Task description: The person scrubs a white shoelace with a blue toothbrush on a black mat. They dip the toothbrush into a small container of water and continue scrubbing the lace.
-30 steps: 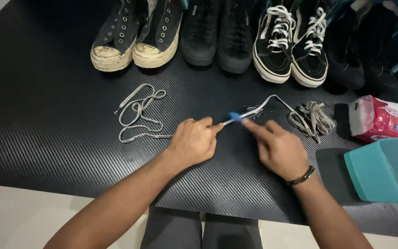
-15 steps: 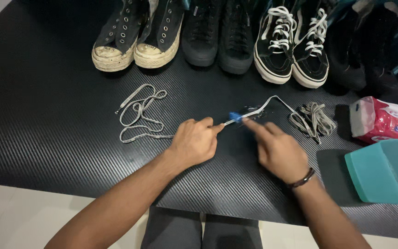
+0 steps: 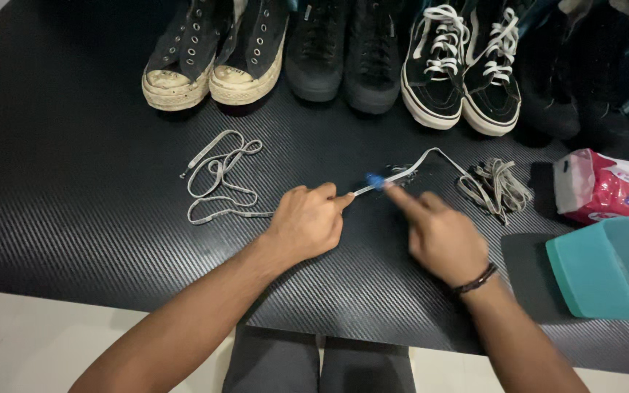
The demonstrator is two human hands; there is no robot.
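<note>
Both hands meet at the middle of a black ribbed mat (image 3: 74, 218), working one grey shoelace (image 3: 416, 164). Left hand (image 3: 306, 224) is curled closed, thumb and forefinger pinching the lace near its end. Right hand (image 3: 438, 234), blurred and wearing a dark wristband (image 3: 475, 279), has its forefinger stretched toward a small blue piece (image 3: 375, 180) on the lace, just beyond the left fingertips; whether it grips the lace or only touches it cannot be told. From the pinch the lace runs up and to the right, then bends down into a bundle of grey laces (image 3: 496, 188) lying just beyond the right hand.

A second loose lace (image 3: 220, 178) lies in open loops on the mat, left of the left hand. Farther back a row of shoes lines the mat's edge: a worn pair of dark high-tops with cream toe caps (image 3: 212, 65), an all-black pair (image 3: 343, 58), and a black pair with white laces (image 3: 460, 73). At the right edge sit a red and white packet (image 3: 606, 185) and a teal plastic lid (image 3: 613, 269), the lid resting partly on a dark flat pad (image 3: 529, 273).
</note>
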